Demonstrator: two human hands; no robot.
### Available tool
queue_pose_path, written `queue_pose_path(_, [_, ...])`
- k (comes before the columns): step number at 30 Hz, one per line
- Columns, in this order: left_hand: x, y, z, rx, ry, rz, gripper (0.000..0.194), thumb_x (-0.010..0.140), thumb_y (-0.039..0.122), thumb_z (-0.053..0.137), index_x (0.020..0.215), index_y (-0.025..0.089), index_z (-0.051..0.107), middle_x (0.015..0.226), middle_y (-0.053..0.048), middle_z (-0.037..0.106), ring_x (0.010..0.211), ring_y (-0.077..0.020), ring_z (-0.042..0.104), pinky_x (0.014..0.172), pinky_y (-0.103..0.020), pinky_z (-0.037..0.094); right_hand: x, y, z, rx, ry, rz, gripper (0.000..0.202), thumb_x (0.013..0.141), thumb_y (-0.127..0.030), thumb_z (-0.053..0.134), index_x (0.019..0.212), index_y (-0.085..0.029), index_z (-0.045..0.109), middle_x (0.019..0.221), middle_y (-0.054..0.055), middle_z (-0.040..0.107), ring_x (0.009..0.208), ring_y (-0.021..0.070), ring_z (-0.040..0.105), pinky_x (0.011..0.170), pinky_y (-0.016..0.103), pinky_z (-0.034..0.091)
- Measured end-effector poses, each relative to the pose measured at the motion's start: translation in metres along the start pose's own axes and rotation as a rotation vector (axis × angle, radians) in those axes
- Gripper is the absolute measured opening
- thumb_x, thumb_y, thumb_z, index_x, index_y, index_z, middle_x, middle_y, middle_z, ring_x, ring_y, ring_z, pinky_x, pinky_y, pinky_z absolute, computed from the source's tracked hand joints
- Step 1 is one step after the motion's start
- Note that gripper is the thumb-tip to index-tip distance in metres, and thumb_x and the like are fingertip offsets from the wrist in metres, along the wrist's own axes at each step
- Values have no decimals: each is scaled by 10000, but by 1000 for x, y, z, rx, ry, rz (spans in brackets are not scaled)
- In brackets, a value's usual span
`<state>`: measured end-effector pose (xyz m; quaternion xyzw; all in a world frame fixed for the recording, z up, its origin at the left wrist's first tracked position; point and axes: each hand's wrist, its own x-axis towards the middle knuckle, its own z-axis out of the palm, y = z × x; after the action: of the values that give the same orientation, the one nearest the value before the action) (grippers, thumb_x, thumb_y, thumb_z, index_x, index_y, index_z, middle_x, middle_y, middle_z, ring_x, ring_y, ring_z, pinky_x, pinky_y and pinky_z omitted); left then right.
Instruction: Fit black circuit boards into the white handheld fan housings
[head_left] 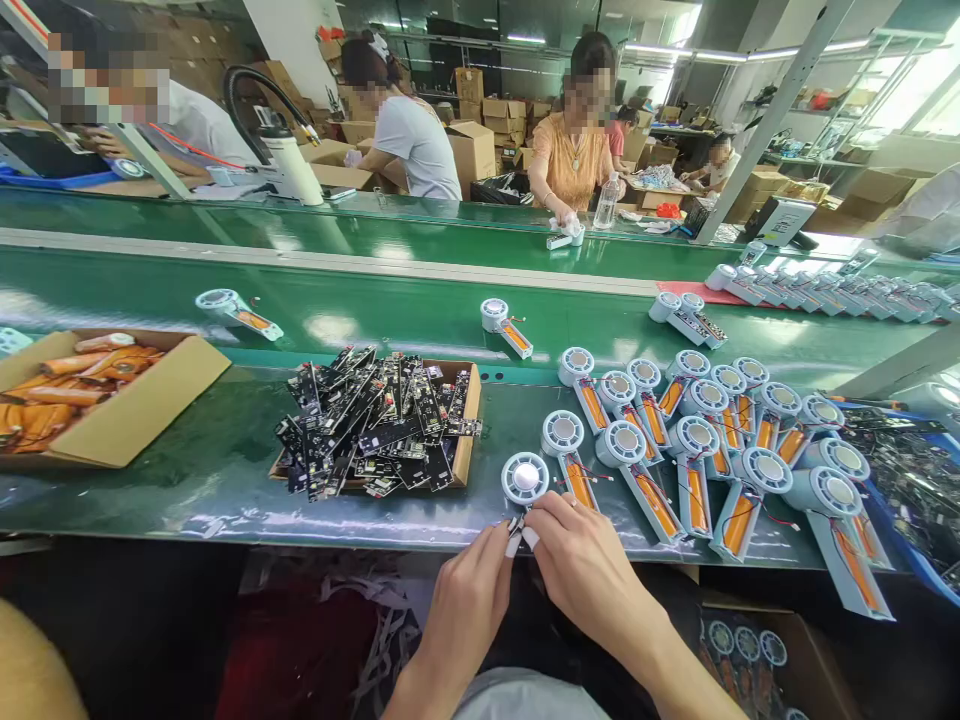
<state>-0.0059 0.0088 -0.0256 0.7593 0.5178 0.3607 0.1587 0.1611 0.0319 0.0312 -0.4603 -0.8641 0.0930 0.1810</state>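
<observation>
At the front edge of the bench, my left hand [474, 572] and my right hand [581, 545] meet with fingers pinched together, white covers showing on some fingertips. Between them is a small dark and silvery piece, mostly hidden, that I cannot make out. Just beyond my fingertips is a light-blue handheld fan body [525, 478] with a round ringed head; its lower part is covered by my hands. To the left, black circuit boards [397, 440] lie heaped in a shallow cardboard tray [466, 425]. Close by on the right, several open fan bodies [622, 445] show orange batteries and thin wires.
A cardboard box [142, 410] of orange-wrapped batteries stands at left. Fan bodies [506, 328] sit on the green conveyor [360, 285]. A blue bin [911, 530] of dark boards is at far right, an open carton [810, 650] below the bench. Co-workers [574, 150] sit opposite.
</observation>
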Motion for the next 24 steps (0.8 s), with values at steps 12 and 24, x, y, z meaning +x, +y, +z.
queue_pose_path(12, [8, 7, -3, -188, -47, -156, 264, 988, 211, 404, 894, 213, 651, 807, -49, 734, 709, -188, 701, 630, -249, 527, 0, 9, -4, 95, -15, 12, 195, 928, -57, 491, 928, -205, 619, 912, 46, 649, 782, 185, 612, 681, 278, 442])
queue_pose_path(24, [10, 1, -12, 19, -109, 42, 338, 953, 89, 366, 1114, 215, 635, 1135, -99, 698, 942, -215, 738, 756, -285, 598, 4, 8, -7, 101, -63, 35, 178, 907, -41, 536, 915, -192, 630, 914, 40, 652, 767, 190, 624, 643, 281, 423])
